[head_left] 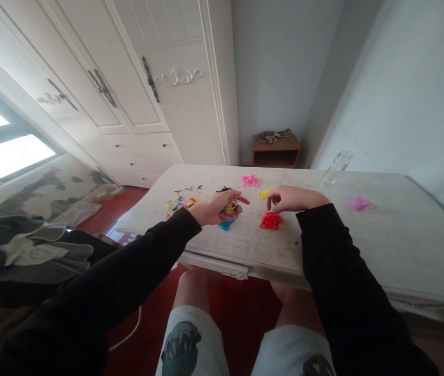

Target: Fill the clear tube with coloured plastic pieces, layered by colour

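My left hand [222,207] is half curled, palm turned inward with the index finger stretched out. Small thin coloured pieces, yellow [230,208] among them, lie in its fingers. Just below it is a blue pile [227,224], and behind it a black pile [224,189]. My right hand [284,198] hangs over the table, thumb and fingers pinched together above a red pile [271,221]. Whatever they pinch is too small to see. A small yellow pile [264,194] lies beside the right fingertips, and a pink pile [250,180] farther back. Mixed pieces [182,202] are scattered left of my left hand.
The white table [343,250] also carries a clear glass [337,169] at the back right and a purple-pink item [360,203] on the right. White wardrobes [190,94] and a small wooden stand [276,153] are behind it. Dark clothing [30,250] lies at the left.
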`<state>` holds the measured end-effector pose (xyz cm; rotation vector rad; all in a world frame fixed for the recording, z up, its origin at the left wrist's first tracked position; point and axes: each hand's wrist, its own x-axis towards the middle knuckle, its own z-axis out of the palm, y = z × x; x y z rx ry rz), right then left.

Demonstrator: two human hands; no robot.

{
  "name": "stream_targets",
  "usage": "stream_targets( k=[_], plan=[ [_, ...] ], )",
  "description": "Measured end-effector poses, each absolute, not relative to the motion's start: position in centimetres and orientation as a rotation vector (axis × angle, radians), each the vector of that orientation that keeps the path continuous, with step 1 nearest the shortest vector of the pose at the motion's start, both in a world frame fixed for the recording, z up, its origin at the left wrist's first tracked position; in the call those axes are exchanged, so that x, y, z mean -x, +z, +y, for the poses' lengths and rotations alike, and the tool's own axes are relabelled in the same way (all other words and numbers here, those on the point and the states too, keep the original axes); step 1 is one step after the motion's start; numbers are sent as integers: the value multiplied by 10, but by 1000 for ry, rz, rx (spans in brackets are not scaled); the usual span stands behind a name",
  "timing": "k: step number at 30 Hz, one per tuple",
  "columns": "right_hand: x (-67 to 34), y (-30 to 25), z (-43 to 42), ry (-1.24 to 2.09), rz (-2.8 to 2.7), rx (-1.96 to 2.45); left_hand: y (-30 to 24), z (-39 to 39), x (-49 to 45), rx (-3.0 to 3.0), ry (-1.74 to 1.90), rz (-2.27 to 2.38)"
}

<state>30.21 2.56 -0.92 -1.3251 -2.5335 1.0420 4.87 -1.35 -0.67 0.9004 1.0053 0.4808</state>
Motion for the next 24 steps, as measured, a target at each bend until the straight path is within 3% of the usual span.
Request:
stream_targets(
  k=[4, 9, 24],
  plan=[
    [-284, -8, 20, 795, -2340, 1030, -8, -15, -54, -919, 464, 998],
    [-258, -7, 7, 934, -2331, 749, -11, -16, -65, -903, 510, 928],
    [-245, -11, 3, 960, -2361, 775, -19, -10, -79, -824, 500, 929]
  ],
)
